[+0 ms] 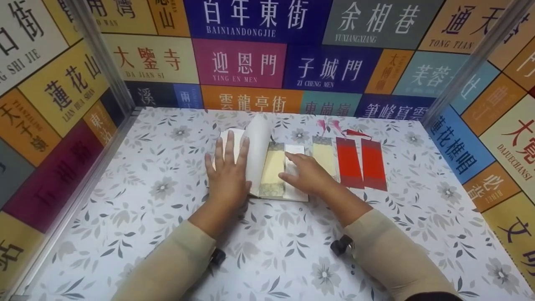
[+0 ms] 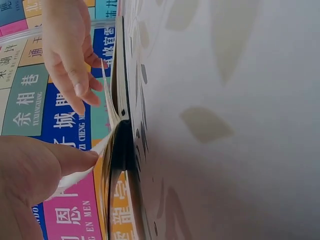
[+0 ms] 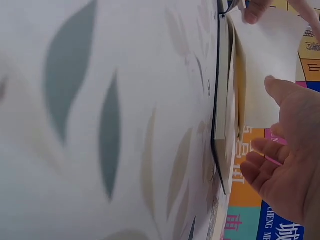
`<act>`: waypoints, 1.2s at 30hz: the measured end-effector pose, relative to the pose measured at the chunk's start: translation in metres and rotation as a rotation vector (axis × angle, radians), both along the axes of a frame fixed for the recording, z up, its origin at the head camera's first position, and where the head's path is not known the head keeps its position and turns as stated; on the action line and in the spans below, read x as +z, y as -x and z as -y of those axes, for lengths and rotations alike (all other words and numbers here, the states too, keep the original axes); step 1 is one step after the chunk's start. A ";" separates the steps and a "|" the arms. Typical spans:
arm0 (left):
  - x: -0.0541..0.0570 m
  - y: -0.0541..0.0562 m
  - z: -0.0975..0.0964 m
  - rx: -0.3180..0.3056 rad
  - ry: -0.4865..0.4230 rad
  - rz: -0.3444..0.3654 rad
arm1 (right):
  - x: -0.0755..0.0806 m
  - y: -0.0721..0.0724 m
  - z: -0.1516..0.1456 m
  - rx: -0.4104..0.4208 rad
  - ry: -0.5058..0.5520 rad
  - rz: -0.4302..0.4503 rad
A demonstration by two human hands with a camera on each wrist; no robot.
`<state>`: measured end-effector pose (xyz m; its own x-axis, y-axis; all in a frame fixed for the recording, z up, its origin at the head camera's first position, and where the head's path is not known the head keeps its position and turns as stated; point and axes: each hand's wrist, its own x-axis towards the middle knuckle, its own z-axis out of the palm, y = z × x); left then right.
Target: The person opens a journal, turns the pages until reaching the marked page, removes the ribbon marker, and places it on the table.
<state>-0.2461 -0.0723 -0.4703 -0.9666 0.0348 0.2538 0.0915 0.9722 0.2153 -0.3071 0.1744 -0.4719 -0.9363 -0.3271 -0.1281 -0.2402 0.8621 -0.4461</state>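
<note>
An open book (image 1: 297, 193) lies on the patterned tabletop, with a pale yellow bookmark (image 1: 275, 169) with grey ends on its right side. One white leaf (image 1: 258, 140) stands curved up near the middle. My left hand (image 1: 228, 171), fingers straight and spread, rests on the left pages; in the left wrist view its thumb (image 2: 82, 159) touches the raised paper. Over the right page my right hand (image 1: 310, 174) hovers, its fingers loosely bent and holding nothing. The right wrist view shows this hand (image 3: 292, 145) beside the upright leaf (image 3: 265, 50), above the book's edge (image 3: 222, 95).
Right of the book lie another pale yellow bookmark (image 1: 323, 152) and two red bookmarks, the nearer (image 1: 350, 161) and the farther (image 1: 373, 161), with pink and red tassels (image 1: 355, 133) at their tops. Printed panels (image 1: 242, 62) wall the table at the back and sides.
</note>
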 end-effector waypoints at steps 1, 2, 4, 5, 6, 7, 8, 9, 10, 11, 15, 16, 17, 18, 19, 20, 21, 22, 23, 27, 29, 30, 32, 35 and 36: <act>0.000 0.000 0.000 0.000 0.007 0.004 | 0.000 0.001 0.001 -0.017 0.015 0.014; 0.000 0.000 0.001 -0.002 0.013 0.009 | 0.000 0.002 0.002 -0.026 0.026 0.025; 0.000 0.000 0.003 -0.016 0.029 0.032 | 0.000 0.004 0.003 -0.029 0.037 0.030; 0.000 0.001 0.003 -0.032 0.040 0.053 | -0.001 0.005 0.004 -0.027 0.038 0.026; -0.001 0.001 0.004 -0.056 0.055 0.081 | -0.001 0.006 0.004 -0.022 0.040 0.020; -0.002 0.001 0.005 -0.083 0.065 0.118 | -0.002 0.007 0.005 -0.016 0.038 0.013; -0.003 0.002 0.005 -0.112 0.073 0.162 | -0.003 0.008 0.005 -0.008 0.036 0.008; -0.005 0.002 0.005 -0.142 0.078 0.211 | -0.004 0.008 0.006 0.002 0.035 0.003; -0.006 0.002 0.005 -0.168 0.078 0.261 | -0.005 0.009 0.007 0.010 0.033 0.000; -0.008 0.002 0.006 -0.186 0.075 0.306 | -0.006 0.009 0.007 0.021 0.027 -0.003; -0.013 0.001 0.006 -0.188 0.032 0.402 | -0.009 0.009 0.009 0.057 0.012 -0.009; -0.013 0.001 0.006 -0.181 0.023 0.409 | -0.010 0.009 0.010 0.059 0.007 -0.009; -0.013 0.001 0.006 -0.173 0.015 0.413 | -0.011 0.009 0.010 0.065 -0.001 -0.012; -0.013 0.001 0.005 -0.166 0.012 0.416 | -0.011 0.008 0.011 0.069 -0.009 -0.015; -0.013 0.001 0.005 -0.163 0.010 0.418 | -0.012 0.007 0.011 0.075 -0.021 -0.018; -0.013 0.001 0.005 -0.161 0.007 0.423 | -0.013 0.007 0.012 0.084 -0.035 -0.021; -0.013 0.002 0.005 -0.156 0.006 0.431 | -0.014 0.006 0.013 0.098 -0.049 -0.024; -0.014 0.002 0.005 -0.152 0.008 0.439 | -0.015 0.005 0.013 0.110 -0.064 -0.026; -0.014 0.002 0.004 -0.151 0.007 0.441 | -0.015 0.004 0.013 0.123 -0.080 -0.032; -0.014 0.002 0.003 -0.151 0.007 0.437 | -0.017 0.002 0.013 0.156 -0.129 -0.044; -0.014 0.001 0.003 -0.153 0.005 0.431 | -0.016 0.001 0.012 0.169 -0.144 -0.042; -0.014 0.001 0.003 -0.152 0.004 0.431 | -0.016 0.001 0.012 0.180 -0.152 -0.038; -0.013 0.000 0.003 -0.154 0.000 0.427 | -0.016 0.000 0.011 0.208 -0.165 -0.027; -0.012 -0.001 0.003 -0.154 -0.002 0.427 | -0.017 0.000 0.008 0.248 -0.190 -0.015; -0.012 -0.001 0.003 -0.156 -0.002 0.425 | -0.016 0.000 0.006 0.252 -0.196 -0.012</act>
<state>-0.2454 -0.0750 -0.4819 -0.9683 0.1878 -0.1647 0.1396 0.9536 0.2668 -0.3068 0.1681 -0.4884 -0.8307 -0.5191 -0.2011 -0.4613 0.8441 -0.2733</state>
